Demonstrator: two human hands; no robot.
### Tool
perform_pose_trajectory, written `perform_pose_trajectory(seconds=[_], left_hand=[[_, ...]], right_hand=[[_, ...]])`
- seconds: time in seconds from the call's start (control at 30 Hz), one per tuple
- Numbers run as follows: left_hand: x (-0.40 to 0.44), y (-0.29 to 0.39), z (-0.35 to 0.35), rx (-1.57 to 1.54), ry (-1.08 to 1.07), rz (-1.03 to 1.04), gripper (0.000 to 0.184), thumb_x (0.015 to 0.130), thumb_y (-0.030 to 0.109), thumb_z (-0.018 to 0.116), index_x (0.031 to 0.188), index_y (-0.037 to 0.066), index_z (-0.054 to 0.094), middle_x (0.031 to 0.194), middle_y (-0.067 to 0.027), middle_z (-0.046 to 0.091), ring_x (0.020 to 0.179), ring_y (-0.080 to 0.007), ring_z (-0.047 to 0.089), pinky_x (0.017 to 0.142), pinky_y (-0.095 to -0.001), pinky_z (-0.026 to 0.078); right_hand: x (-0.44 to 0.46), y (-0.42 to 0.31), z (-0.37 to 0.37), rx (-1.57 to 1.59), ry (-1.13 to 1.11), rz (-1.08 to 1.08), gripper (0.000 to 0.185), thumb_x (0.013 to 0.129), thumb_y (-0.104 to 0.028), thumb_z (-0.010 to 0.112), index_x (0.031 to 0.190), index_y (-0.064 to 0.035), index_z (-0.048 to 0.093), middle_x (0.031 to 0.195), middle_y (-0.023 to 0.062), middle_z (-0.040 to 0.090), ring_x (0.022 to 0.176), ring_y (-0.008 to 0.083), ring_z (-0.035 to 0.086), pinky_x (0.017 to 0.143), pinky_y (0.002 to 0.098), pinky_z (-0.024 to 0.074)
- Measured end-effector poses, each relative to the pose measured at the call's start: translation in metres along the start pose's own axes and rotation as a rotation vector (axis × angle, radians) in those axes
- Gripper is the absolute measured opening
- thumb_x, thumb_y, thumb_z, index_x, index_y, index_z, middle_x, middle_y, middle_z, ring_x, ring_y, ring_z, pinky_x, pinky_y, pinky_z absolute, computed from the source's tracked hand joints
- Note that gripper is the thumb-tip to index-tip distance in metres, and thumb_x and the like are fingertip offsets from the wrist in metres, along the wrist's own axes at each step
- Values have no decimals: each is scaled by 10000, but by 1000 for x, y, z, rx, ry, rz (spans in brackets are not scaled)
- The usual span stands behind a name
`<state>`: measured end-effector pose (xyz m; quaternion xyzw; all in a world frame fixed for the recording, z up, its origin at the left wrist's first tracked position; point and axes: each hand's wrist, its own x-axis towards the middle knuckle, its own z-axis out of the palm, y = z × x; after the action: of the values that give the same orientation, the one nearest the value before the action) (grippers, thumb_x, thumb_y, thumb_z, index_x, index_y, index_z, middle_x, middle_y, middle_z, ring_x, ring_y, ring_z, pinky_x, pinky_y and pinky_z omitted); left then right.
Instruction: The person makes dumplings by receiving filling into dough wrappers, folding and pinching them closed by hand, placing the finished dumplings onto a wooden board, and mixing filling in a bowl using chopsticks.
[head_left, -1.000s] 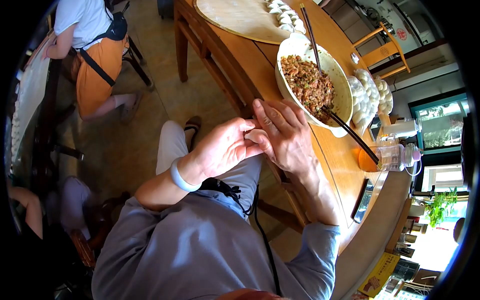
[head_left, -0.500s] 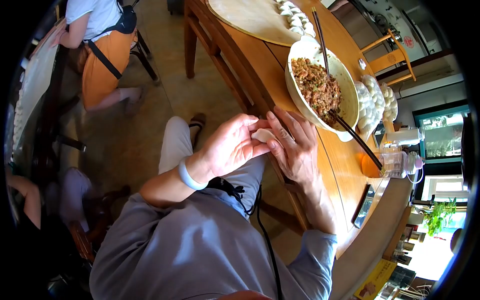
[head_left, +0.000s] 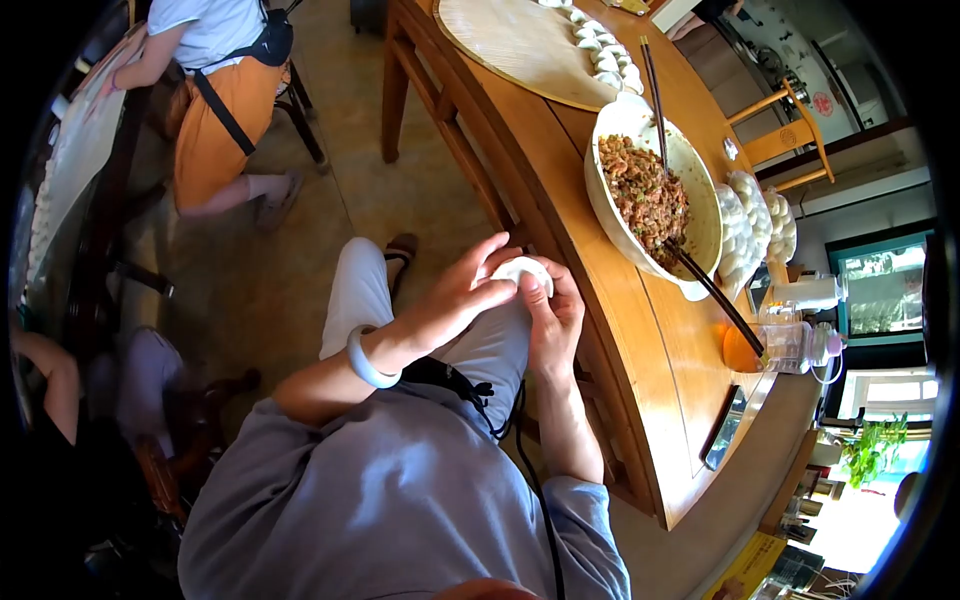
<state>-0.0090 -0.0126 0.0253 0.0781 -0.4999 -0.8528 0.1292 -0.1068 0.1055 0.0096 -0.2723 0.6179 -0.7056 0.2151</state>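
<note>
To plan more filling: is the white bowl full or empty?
Partly full: the bowl holds filling, but much of its inside shows bare.

Location: a home dining area, as far as I can judge. Evidence: dumplings (head_left: 606, 62) on a board (head_left: 520, 48) and a bowl (head_left: 708, 215) of filling (head_left: 643, 190), all on the wooden table (head_left: 655, 345) beside me; wooden chair (head_left: 785, 142) across the table; window (head_left: 885, 290) and leafy plant (head_left: 872, 450) beyond the table.

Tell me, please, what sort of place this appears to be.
Probably a dining room at home, though a small eatery is possible: a wooden table bears a bowl of minced filling with chopsticks, a round board holds white dumplings, and a wooden chair stands beyond.
</note>
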Motion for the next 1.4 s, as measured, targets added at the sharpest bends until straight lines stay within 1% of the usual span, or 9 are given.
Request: perform_pose_trajectory(seconds=[0.17,0.27,0.6,0.9,1.0,1.13,1.23,1.3,1.4], left_hand=[[-14,9,1,402,28,106,608,908,274,521,1383,25,234,1360,-190,339,1207,-256,422,1004,-382,351],[-5,6,-6,1033,102,486,581,902,287,520,1363,15,292,1353,-196,351,1220,-310,401,1007,-403,328],[1,6,-8,1054,161,614,352,918,200,457,1195,-12,504,1274,-207,453,1109,-349,496,912,-403,417],[4,7,-12,1127,204,704,316,928,140,408,1184,-12,513,1280,-194,467,1075,-338,527,891,-403,423],[7,3,-19,1175,183,704,390,933,221,436,1258,4,452,1313,-178,442,1089,-319,526,914,-392,415],[10,-3,-20,730,123,349,648,913,461,420,1386,49,261,1373,-138,379,1166,-232,479,971,-366,387],[13,-7,-22,-358,-33,17,661,915,562,289,1359,73,322,1244,-89,476,1161,-176,453,973,-337,377],[14,-3,-23,-599,-32,-41,644,932,534,275,1301,17,379,1136,-93,528,1050,-163,504,939,-331,400],[12,-4,-28,-731,-81,-77,649,940,512,282,1266,-38,393,1044,-96,553,977,-164,528,907,-324,421]], right_hand=[[-7,4,9,470,12,107,209,901,-157,552,1068,-34,532,1004,70,599,915,139,563,839,288,443],[-13,-3,14,555,-68,197,231,911,-158,528,1109,-41,504,1011,81,595,906,158,577,807,315,486],[-7,-13,25,207,-175,136,260,914,-129,527,1129,3,467,1025,56,557,943,114,517,838,253,420],[5,-24,23,-57,-258,92,232,909,-97,524,1104,17,475,998,63,562,914,100,518,800,229,418],[10,-27,25,-18,-280,104,227,906,-91,524,1099,20,481,985,68,566,909,103,520,799,229,420],[20,-27,22,-50,-258,33,209,893,-67,522,1077,27,496,962,86,594,899,127,559,803,245,443],[26,-38,27,-541,-155,-257,177,851,-53,556,1024,-17,544,877,140,626,794,250,629,695,328,497],[27,-42,31,-743,-146,-396,229,800,-49,610,1022,-35,558,909,154,616,801,329,604,683,362,492],[30,-48,34,-891,-206,-587,259,769,-64,650,1013,-42,567,948,142,614,853,305,592,710,349,486]])
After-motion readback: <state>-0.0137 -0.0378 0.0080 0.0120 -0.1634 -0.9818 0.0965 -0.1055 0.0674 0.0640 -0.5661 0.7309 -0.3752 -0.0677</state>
